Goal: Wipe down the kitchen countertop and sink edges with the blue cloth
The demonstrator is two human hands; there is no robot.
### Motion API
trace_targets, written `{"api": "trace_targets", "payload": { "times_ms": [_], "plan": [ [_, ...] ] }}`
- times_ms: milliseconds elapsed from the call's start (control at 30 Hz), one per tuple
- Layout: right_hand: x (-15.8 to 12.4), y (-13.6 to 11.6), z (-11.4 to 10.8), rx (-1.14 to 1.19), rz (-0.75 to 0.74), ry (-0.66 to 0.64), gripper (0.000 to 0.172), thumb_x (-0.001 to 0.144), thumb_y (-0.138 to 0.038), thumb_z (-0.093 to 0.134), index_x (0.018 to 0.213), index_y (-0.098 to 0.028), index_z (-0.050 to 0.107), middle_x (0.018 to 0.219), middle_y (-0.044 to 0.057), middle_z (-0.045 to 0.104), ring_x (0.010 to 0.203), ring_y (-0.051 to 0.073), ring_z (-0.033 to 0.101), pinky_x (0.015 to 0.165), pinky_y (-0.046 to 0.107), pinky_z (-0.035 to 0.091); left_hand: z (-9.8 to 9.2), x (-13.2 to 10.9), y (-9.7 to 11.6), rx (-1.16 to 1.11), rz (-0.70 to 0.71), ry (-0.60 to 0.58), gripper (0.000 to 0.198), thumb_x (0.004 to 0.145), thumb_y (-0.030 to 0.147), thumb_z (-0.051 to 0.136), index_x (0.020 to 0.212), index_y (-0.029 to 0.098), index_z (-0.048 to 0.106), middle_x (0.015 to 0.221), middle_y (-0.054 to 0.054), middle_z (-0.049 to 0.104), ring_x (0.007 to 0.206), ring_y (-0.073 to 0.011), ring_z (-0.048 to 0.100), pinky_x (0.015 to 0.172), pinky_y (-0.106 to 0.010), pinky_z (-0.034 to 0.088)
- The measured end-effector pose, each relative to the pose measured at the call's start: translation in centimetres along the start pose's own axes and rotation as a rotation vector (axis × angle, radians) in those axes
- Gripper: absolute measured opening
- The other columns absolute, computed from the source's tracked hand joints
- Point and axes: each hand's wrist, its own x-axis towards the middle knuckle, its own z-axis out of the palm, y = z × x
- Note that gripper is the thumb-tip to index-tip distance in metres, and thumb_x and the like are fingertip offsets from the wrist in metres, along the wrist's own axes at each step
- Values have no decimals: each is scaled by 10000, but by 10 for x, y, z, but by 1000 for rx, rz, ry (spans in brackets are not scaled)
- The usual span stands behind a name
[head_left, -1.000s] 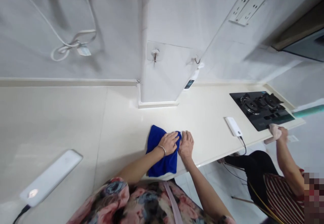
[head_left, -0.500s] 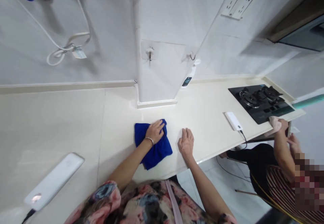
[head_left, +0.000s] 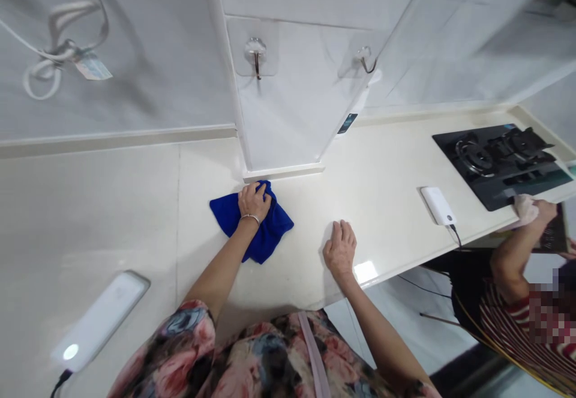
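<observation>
My left hand presses on a blue cloth, its fingers bent into the bunched fabric. The cloth is spread and wrinkled on the cream countertop, its far edge close to the foot of the white wall pillar. Around my left wrist is a thin bracelet. Resting on the counter near its front edge, my right hand holds nothing, with its fingers loosely bent and the palm down. A strip of bare counter separates it from the cloth.
A white power bank with a cable lies at the left, another white device at the right. Beyond it is a black gas hob. A co-worker's hand holds a pale cloth there. Hooks hang on the pillar.
My left hand has pushed the blue cloth away from me, up to the pillar's base, and it has bunched more. My right hand stays on the counter. The view has shifted closer.
</observation>
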Motion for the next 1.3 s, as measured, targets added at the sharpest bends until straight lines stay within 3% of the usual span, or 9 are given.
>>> {"api": "trace_targets", "payload": {
  "times_ms": [133,333,500,667,800,1033,1300],
  "plan": [
    [0,-1,-2,-2,-5,-12,622,876,-151,442,1494,-86,446,1540,225,431,1514,358,297,1212,604,339,1,3,10,34,-6,-32,429,953,279,509,1296,193,753,1305,-160,684,1182,-360,588,1029,-542,473],
    [0,-1,-6,22,-3,-42,624,876,-143,450,1497,-79,438,1556,232,411,1537,347,254,1234,600,312,6,-7,27,30,16,-124,518,988,266,434,1453,153,633,1463,-203,580,1270,-403,521,1066,-589,434],
    [1,-3,-8,12,0,-54,635,869,-141,446,1501,-78,434,1563,238,396,1539,358,251,1222,614,323,27,-2,80,-54,189,-235,505,999,265,443,1469,208,617,1565,-115,532,1303,-355,511,1114,-516,433],
    [2,-3,-8,17,6,-66,661,852,-133,455,1510,-75,428,1562,243,390,1541,354,238,1224,618,318,46,17,126,-92,189,-270,523,1006,254,429,1494,135,575,1501,-194,543,1283,-369,522,1105,-521,431],
    [2,-3,-7,24,3,-60,669,844,-128,462,1509,-59,434,1562,249,384,1540,355,231,1226,619,308,50,19,128,-83,209,-243,533,1005,267,443,1501,116,564,1485,-207,550,1283,-375,522,1093,-527,435],
    [3,-7,-4,-47,-8,-7,606,854,-126,441,1453,-52,490,1524,236,434,1511,354,289,1218,581,345,57,32,137,-138,501,-308,500,993,224,437,1452,186,631,1585,-78,535,1397,-291,496,1153,-459,423],
    [5,-8,0,-48,36,-14,609,845,-120,448,1449,-76,511,1527,211,453,1494,343,324,1215,557,353,63,44,147,-163,480,-299,509,966,230,479,1448,258,639,1606,-50,519,1449,-258,490,1195,-455,413]
  ]
}}
